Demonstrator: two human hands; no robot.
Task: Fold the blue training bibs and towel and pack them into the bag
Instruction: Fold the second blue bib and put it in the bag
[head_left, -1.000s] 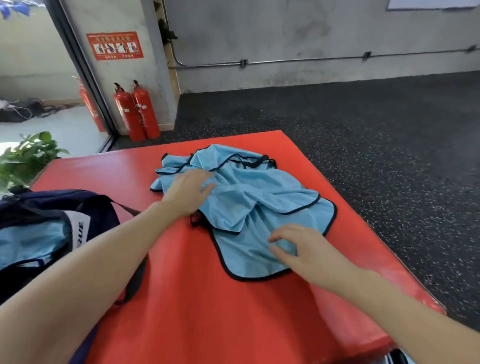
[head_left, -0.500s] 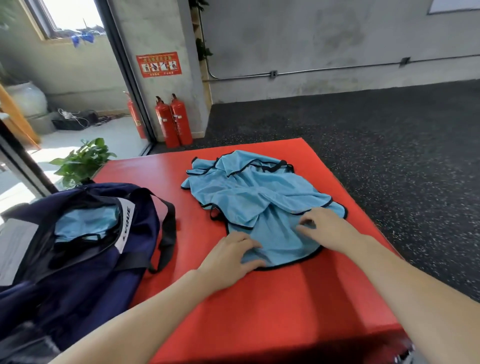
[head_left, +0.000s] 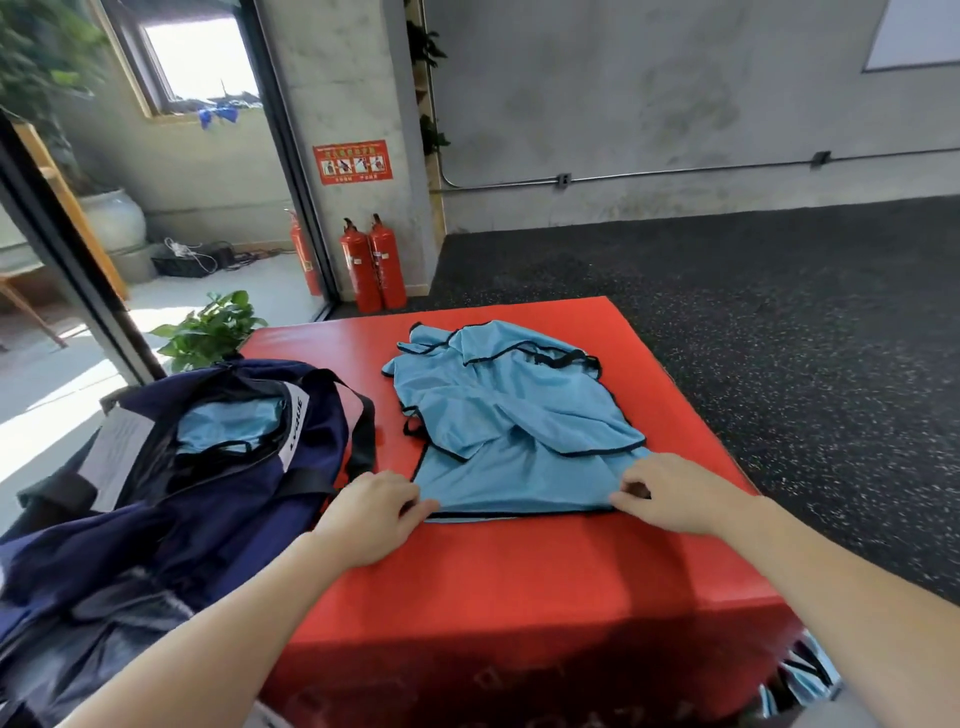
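progress: partway | bag (head_left: 218, 467) at 9 o'clock, open, one blue bib (head_left: 228, 423) inside | crumpled bib (head_left: 514, 421) mid-surface, unfolded | left hand (head_left: 371, 512) and right hand (head_left: 670, 496) pinching its near hem corners (towel not visible)

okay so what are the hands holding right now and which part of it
Both hands hold the blue bib by its near hem: the left hand pinches the near-left corner, the right hand the near-right corner.

Two red fire extinguishers (head_left: 373, 264) (upright) stand beside a potted plant (head_left: 208, 330).
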